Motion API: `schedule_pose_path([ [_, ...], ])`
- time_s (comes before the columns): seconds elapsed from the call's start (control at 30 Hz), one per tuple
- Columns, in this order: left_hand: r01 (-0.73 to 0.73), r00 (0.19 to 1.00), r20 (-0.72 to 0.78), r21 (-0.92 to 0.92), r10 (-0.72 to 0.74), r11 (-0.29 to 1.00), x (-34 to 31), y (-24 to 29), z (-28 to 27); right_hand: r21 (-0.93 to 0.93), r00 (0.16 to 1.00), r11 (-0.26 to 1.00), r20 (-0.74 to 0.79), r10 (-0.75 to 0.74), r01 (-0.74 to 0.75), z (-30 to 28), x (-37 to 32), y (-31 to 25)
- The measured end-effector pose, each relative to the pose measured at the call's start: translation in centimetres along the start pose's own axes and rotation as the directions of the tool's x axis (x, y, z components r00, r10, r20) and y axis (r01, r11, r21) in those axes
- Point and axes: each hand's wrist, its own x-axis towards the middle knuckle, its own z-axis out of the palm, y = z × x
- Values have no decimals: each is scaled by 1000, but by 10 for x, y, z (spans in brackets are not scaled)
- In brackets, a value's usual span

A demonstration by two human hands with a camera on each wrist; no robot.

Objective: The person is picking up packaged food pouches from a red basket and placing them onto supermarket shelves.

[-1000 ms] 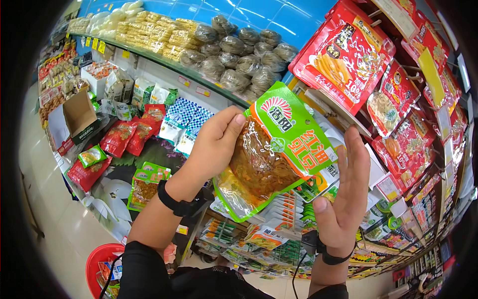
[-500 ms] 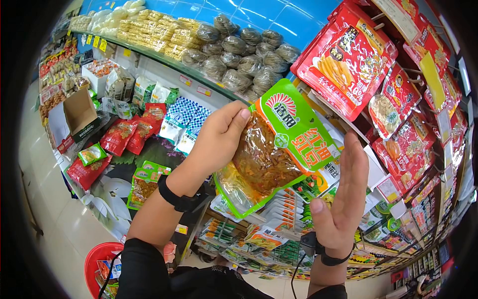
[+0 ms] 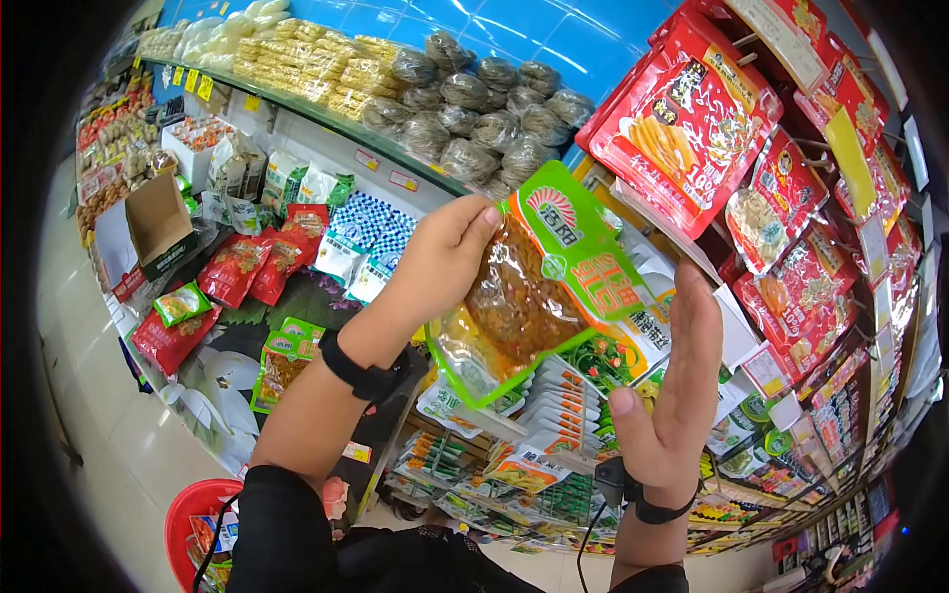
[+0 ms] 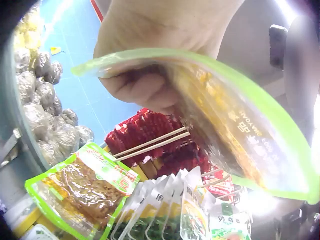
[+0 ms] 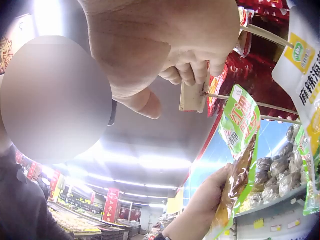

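My left hand (image 3: 450, 255) grips a green-edged pouch of pickled vegetables (image 3: 529, 296) by its left side, thumb on the front and the other fingers behind. Through the pouch's clear window show brown, oily shreds. From the left wrist the pouch (image 4: 225, 120) appears nearly edge-on, with curled fingers against it. My right hand (image 3: 677, 381) is raised to the right of the pouch, fingers extended, thumb apart, holding nothing. In the right wrist view the right hand (image 5: 165, 55) is above the pouch (image 5: 237, 165), with a gap between them.
Hanging packets (image 3: 568, 405) fill racks below and behind the pouch. Large red packets (image 3: 692, 124) hang on rods at the right. Wrapped noodle bundles (image 3: 465, 124) line a shelf at the back. Similar green pouches (image 3: 285, 361) lie on the left counter, above a red basket (image 3: 188, 504).
The pouch has tipped slightly, its lower corner rising and its printed top foreshortening, so more of the hanging packets shows behind it. The right hand has shifted slightly left.
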Motion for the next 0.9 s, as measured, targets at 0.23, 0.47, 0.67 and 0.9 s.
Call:
schedule_pose_path([
  [0.23, 4, 997, 82, -14, -3, 1000, -2, 11, -7, 14, 997, 999, 74, 36, -37, -7, -3, -2],
  [0.47, -3, 998, 57, 4, 3, 1000, -7, 21, -8, -16, 1000, 1000, -5, 25, -25, -4, -2, -7],
  [0.67, 17, 1000, 18, -14, -17, 1000, -8, 27, -10, -18, 999, 999, 12, 32, -32, -3, -4, -6],
  [0.9, -30, 999, -12, 143, 32, 989, 0, 14, -5, 19, 996, 998, 69, 59, -61, -4, -9, -5],
])
